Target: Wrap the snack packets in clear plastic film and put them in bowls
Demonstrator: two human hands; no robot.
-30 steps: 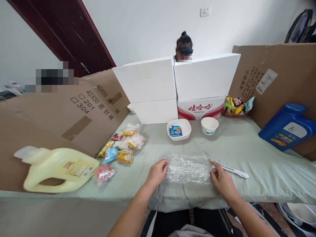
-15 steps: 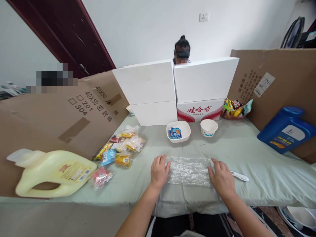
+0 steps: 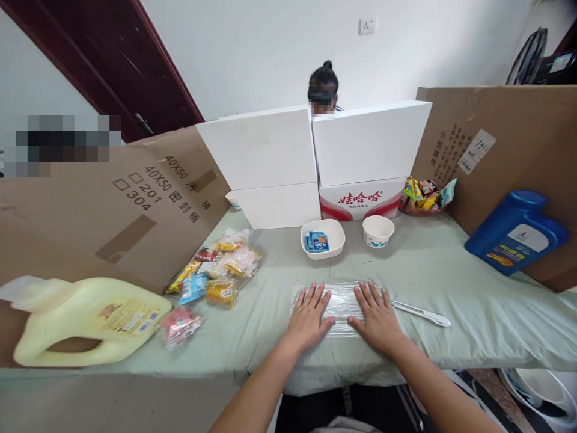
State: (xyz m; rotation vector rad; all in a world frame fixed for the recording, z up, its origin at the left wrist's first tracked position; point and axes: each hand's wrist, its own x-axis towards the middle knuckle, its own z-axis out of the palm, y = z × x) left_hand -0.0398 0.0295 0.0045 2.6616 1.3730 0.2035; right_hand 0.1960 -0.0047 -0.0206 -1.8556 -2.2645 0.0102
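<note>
Plastic point(image 3: 344, 305) lies under flat, splayed fingers point(image 3: 316, 298).

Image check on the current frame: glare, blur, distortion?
Head view: whitish glare streaks on the clear plastic between the left hand and right hand; head view: both hands fairly sharp, no obvious motion blur; head view: apparent wide-angle stretch toward the edges, on the yellow jug and blue bottle; head view: soft light, shadows faint.
</note>
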